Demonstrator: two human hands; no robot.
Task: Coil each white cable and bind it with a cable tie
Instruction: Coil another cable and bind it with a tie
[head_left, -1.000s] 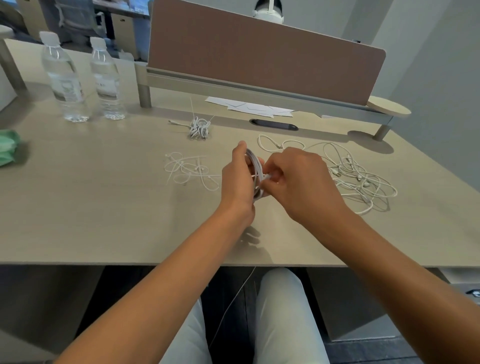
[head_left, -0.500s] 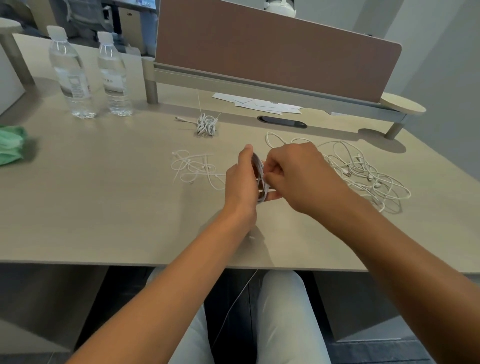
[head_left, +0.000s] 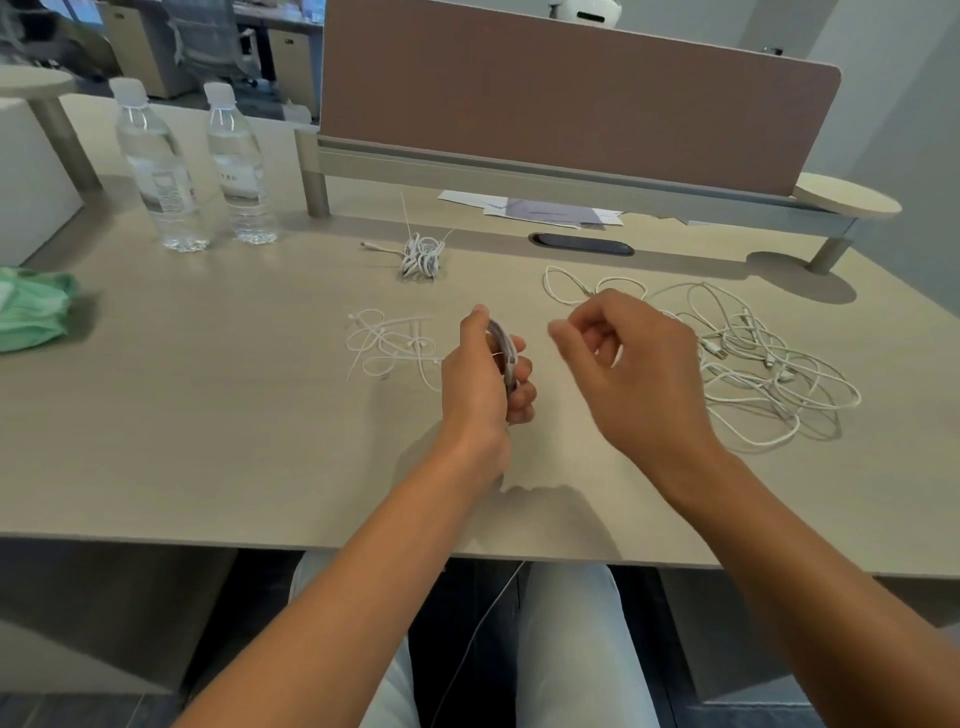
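My left hand (head_left: 478, 384) grips a coiled white cable (head_left: 506, 353) upright above the desk (head_left: 208, 415). My right hand (head_left: 634, 374) hovers just right of the coil, apart from it. Its fingers are curled and thumb and forefinger are close together; they are blurred and I see nothing between them. A tangle of loose white cables (head_left: 753, 374) lies on the desk to the right. A bound coil (head_left: 422, 257) with a tie tail sticking up rests farther back. Loose white cable ties (head_left: 387, 343) lie left of my left hand.
Two water bottles (head_left: 156, 171) stand at the back left and a green cloth (head_left: 31, 309) lies at the left edge. A brown divider panel (head_left: 545, 88) on a raised shelf closes off the back, with papers (head_left: 540, 210) and a dark cable slot (head_left: 582, 244) beneath it.
My right hand has left the coil and moved right, away from my left hand. The left hand still holds the coil in the same spot.
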